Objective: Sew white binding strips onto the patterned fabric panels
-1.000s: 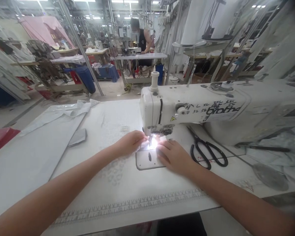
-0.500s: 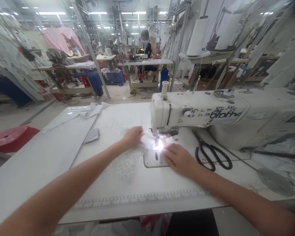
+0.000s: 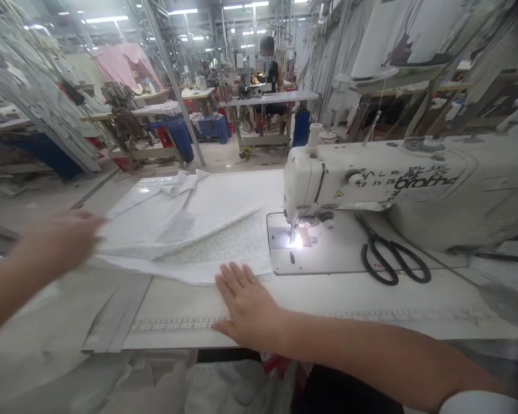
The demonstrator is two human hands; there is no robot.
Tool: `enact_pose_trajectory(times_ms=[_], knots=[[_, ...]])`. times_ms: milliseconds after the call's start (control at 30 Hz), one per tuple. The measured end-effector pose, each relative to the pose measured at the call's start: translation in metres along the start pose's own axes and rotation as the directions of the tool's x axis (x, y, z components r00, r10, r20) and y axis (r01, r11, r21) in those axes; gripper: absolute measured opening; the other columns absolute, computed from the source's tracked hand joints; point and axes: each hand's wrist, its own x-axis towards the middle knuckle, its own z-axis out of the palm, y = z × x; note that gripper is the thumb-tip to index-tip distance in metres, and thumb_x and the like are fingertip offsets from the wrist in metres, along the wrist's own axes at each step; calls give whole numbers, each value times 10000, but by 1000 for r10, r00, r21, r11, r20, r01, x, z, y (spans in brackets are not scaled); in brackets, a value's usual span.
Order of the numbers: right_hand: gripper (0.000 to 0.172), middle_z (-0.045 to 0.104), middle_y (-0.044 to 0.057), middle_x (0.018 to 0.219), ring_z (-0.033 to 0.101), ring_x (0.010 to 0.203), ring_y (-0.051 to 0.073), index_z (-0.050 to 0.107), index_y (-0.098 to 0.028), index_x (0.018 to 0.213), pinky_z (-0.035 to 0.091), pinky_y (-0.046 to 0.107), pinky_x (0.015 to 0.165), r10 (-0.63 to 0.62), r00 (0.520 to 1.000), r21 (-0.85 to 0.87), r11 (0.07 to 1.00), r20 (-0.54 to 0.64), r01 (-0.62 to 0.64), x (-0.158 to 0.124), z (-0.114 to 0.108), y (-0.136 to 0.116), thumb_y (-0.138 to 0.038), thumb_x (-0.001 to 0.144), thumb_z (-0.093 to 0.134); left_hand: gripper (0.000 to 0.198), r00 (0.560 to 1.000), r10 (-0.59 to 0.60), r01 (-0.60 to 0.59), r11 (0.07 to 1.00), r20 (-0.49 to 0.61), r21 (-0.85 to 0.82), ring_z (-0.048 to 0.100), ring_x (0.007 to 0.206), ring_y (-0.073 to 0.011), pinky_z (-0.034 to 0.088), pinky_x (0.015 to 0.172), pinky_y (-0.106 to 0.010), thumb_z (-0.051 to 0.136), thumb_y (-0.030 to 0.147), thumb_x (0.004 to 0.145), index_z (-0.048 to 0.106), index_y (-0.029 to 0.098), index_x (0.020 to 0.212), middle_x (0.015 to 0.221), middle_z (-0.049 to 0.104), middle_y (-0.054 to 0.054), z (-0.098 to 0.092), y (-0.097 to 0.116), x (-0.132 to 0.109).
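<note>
A white lace-patterned piece of fabric (image 3: 216, 247) lies stretched across the table left of the sewing machine (image 3: 341, 181), with a plain band along its near edge. My right hand (image 3: 248, 305) rests flat with spread fingers, its fingertips at that near edge. Far to the left, my left hand (image 3: 58, 241) is blurred by motion beside the fabric's left end; whether it grips the cloth is unclear. The lit needle area (image 3: 294, 237) has neither hand at it. Black-handled scissors (image 3: 391, 256) lie under the machine arm.
A measuring tape (image 3: 176, 325) runs along the table's front edge. Grey-white cloth (image 3: 116, 316) hangs over the edge at left. Thread cones (image 3: 373, 43) stand behind the machine. Across the aisle a person (image 3: 270, 72) sits at another machine.
My left hand has swung far left from beside the needle. My right hand has moved left and nearer, off the needle plate. The fabric now lies spread leftward, and the view has shifted left.
</note>
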Motion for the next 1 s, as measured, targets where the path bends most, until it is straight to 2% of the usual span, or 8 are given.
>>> enact_pose_trajectory(times_ms=[67, 167, 267, 433, 633, 767, 867, 1000], knots=[[745, 104, 185, 1486, 15, 1361, 348, 209, -10, 1411, 120, 548, 1110, 5, 1000, -18, 1000, -26, -6, -16, 2, -11, -525, 896, 363, 374, 969, 223, -222, 975, 104, -16, 525, 1056, -229, 383, 938, -390, 477, 408, 843, 560, 159, 1109, 1120, 588, -50, 35, 61, -2], [724, 186, 213, 1462, 130, 1352, 355, 269, 23, 1383, 191, 534, 1098, 44, 999, -58, 997, -29, -45, -50, -4, -4, -485, 890, 419, 430, 876, 454, -426, 887, 164, -180, 398, 1247, -241, 329, 1023, -409, 406, 382, 889, 473, 177, 1261, 1338, 466, -93, 93, 148, -13], [647, 307, 214, 1422, 259, 1322, 332, 368, 13, 1341, 267, 500, 1080, 29, 998, -90, 995, -52, -34, -82, -16, 16, -445, 890, 442, 447, 832, 536, -506, 838, 141, -202, 248, 1335, -290, 305, 1001, -544, 360, 371, 909, 401, 212, 1324, 1421, 365, -90, 130, 195, -21], [438, 542, 178, 1251, 468, 1175, 289, 528, -35, 1213, 354, 452, 1034, -49, 984, -143, 989, -171, 25, -98, -36, 60, -305, 872, 477, 461, 807, 580, -556, 810, 114, -186, 186, 1352, -317, 270, 944, -649, 298, 384, 926, 317, 252, 1367, 1465, 280, -81, 145, 216, -6], [414, 577, 159, 1182, 471, 1152, 280, 525, -60, 1196, 343, 470, 1027, -74, 969, -207, 978, -236, 24, -86, -46, 113, -321, 882, 459, 354, 791, 611, -603, 788, 38, -126, 269, 1307, -308, 367, 902, -546, 340, 347, 912, 452, 242, 1231, 1379, 402, -96, 152, 240, 39], [377, 588, 138, 1174, 466, 1150, 281, 541, -86, 1177, 344, 476, 1016, -21, 955, -189, 981, -295, -37, -87, -48, 125, -299, 875, 467, 221, 756, 655, -653, 753, -12, -84, 429, 1158, -296, 416, 832, -473, 378, 332, 900, 553, 203, 941, 1086, 575, -97, 155, 250, 58], [356, 592, 127, 1178, 475, 1138, 275, 544, -103, 1171, 352, 481, 1004, 12, 946, -139, 988, -324, -60, -89, -48, 126, -273, 866, 473, 230, 751, 660, -659, 748, -9, -83, 516, 1000, -283, 419, 811, -472, 389, 349, 899, 551, 191, 860, 861, 596, -81, 154, 251, 63], [352, 587, 123, 1189, 482, 1133, 266, 536, -124, 1180, 363, 482, 990, 10, 940, -102, 994, -340, -48, -90, -47, 126, -277, 872, 460, 175, 735, 671, -676, 713, -100, -189, 538, 964, -239, 412, 875, -451, 418, 284, 893, 561, 184, 904, 899, 600, -71, 150, 250, 51]])
